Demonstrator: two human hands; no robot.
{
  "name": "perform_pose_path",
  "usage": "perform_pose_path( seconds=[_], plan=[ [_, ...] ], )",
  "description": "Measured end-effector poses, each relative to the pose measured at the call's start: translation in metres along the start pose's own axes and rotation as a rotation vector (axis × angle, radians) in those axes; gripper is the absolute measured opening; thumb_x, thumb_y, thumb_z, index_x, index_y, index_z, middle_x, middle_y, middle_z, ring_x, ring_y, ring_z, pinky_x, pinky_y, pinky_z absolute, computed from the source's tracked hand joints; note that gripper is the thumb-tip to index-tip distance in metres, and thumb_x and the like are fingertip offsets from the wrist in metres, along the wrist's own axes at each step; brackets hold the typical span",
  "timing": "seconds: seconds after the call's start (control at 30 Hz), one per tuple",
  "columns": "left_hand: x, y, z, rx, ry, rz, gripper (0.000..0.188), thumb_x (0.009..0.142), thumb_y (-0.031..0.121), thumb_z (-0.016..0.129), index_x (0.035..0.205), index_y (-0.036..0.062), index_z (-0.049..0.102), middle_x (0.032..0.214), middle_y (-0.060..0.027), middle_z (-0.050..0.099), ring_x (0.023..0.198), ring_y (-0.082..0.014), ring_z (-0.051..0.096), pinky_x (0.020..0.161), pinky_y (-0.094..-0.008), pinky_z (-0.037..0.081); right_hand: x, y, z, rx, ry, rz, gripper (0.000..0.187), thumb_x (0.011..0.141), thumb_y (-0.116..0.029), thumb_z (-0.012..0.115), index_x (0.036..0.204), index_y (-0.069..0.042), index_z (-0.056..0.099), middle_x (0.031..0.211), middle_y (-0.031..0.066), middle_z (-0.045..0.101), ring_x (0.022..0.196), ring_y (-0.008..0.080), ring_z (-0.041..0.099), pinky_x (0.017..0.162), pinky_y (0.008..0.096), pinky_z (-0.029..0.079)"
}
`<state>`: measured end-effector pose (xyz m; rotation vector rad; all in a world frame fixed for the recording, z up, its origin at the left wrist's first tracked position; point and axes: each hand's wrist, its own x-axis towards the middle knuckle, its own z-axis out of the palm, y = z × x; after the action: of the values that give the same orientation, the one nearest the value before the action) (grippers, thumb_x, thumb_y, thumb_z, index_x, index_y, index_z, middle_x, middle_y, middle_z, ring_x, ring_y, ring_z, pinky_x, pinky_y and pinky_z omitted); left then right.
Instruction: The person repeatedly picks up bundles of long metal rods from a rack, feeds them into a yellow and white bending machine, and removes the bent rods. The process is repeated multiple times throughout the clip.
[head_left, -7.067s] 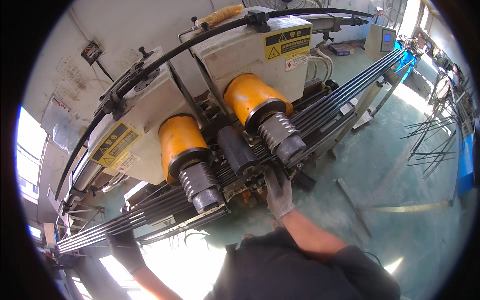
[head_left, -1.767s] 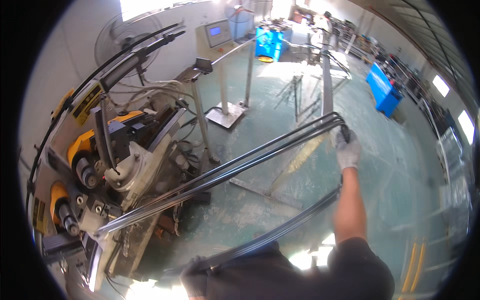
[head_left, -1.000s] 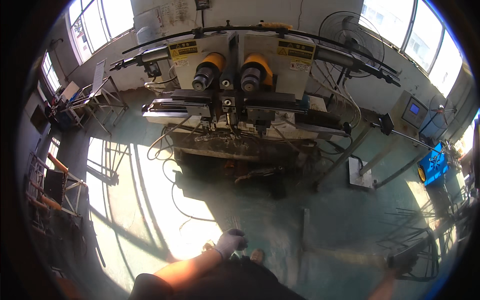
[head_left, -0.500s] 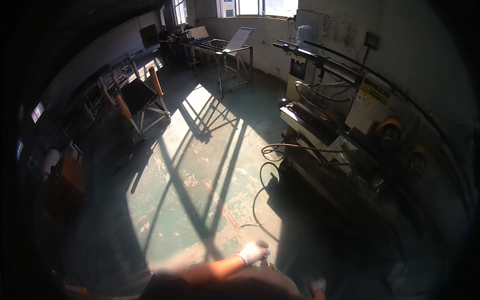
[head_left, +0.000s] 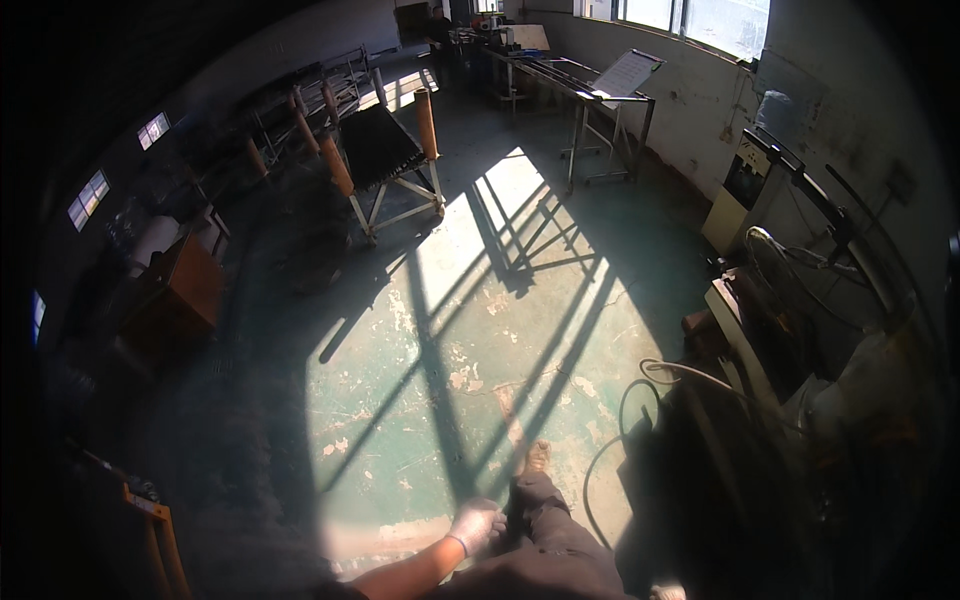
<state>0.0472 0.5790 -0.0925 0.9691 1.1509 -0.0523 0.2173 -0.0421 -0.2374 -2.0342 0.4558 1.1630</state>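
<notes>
My left hand (head_left: 480, 527), in a pale knitted work glove, hangs low beside my dark-trousered leg (head_left: 545, 515). Its fingers look loosely curled, and I see nothing in them. At the bottom edge, right of my legs, only a small bright part of my right hand (head_left: 668, 592) shows; its fingers are hidden. Neither hand touches any equipment. A shoe (head_left: 538, 457) is out in front of me on the worn green floor (head_left: 390, 450).
On the right stands a machine (head_left: 740, 330) with hoses; a cable (head_left: 690, 368) loops beside it. Ahead are a metal-frame table (head_left: 575, 85) and a rack with orange posts (head_left: 427, 125). Leftward are a brown box (head_left: 175, 290) and a yellow frame (head_left: 155, 530). A person (head_left: 438, 30) is far back.
My view has swung left, so the rack, table and machine sit farther right in it. My left hand is lower and more to the left, and a shoe has come into sight.
</notes>
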Motion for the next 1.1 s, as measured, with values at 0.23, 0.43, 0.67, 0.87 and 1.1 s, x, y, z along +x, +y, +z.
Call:
perform_pose_path(
  seconds=[0.23, 0.43, 0.67, 0.87, 1.1],
  plan=[
    [0.072, 0.186, -0.055, 1.437, -0.079, 0.829, 0.027, 0.094, 0.013, 0.078, 0.120, 0.0058, 0.079, 0.108, -0.0129, 0.081, 0.099, -0.0316, 0.078, 0.090, -0.0415, 0.063, 0.210, -0.317, 0.107, -1.468, 0.052, -0.444, 0.044, 0.102, -0.038, 0.067, 0.134, -0.009, 0.078, 0.144, 0.0140, 0.074, 0.132, 0.0330, 0.071, 0.110, 0.0434, 0.057],
    [0.150, 0.394, -0.101, -0.132, 0.267, 0.380, 0.039, 0.099, -0.002, 0.064, 0.137, -0.0083, 0.060, 0.113, -0.0185, 0.077, 0.093, -0.0251, 0.077, 0.078, -0.0368, 0.063, 0.197, -0.755, 0.244, -0.593, 0.159, -0.431, 0.052, 0.095, -0.040, 0.075, 0.126, 0.001, 0.082, 0.123, 0.0280, 0.081, 0.117, 0.0399, 0.079, 0.104, 0.0444, 0.060],
    [0.265, 0.472, -0.162, -0.439, 0.118, 0.224, 0.034, 0.103, -0.001, 0.062, 0.135, -0.0086, 0.056, 0.115, -0.0255, 0.075, 0.089, -0.0325, 0.077, 0.080, -0.0403, 0.065, 0.159, -1.064, 0.465, -0.528, -0.056, -0.898, 0.054, 0.098, -0.038, 0.075, 0.136, 0.000, 0.077, 0.132, 0.0238, 0.079, 0.124, 0.0370, 0.076, 0.109, 0.0419, 0.058],
    [0.381, 0.640, -0.301, -0.426, 0.286, 0.252, 0.035, 0.099, 0.003, 0.067, 0.132, -0.0057, 0.060, 0.111, -0.0226, 0.077, 0.090, -0.0297, 0.078, 0.075, -0.0381, 0.065, 0.226, -1.151, 0.577, -0.815, -0.044, -0.736, 0.053, 0.097, -0.043, 0.072, 0.131, -0.003, 0.080, 0.126, 0.0241, 0.080, 0.121, 0.0423, 0.075, 0.107, 0.0449, 0.058],
    [0.464, 0.922, -0.480, -0.170, 0.530, 0.598, 0.030, 0.096, 0.000, 0.068, 0.126, -0.0007, 0.065, 0.105, -0.0131, 0.078, 0.089, -0.0214, 0.077, 0.083, -0.0349, 0.064, 0.342, -1.164, 0.632, -0.812, -0.010, -0.097, 0.041, 0.102, -0.040, 0.069, 0.091, -0.003, 0.083, 0.080, 0.0100, 0.077, 0.069, 0.0214, 0.071, 0.070, 0.0418, 0.057]
  ],
)
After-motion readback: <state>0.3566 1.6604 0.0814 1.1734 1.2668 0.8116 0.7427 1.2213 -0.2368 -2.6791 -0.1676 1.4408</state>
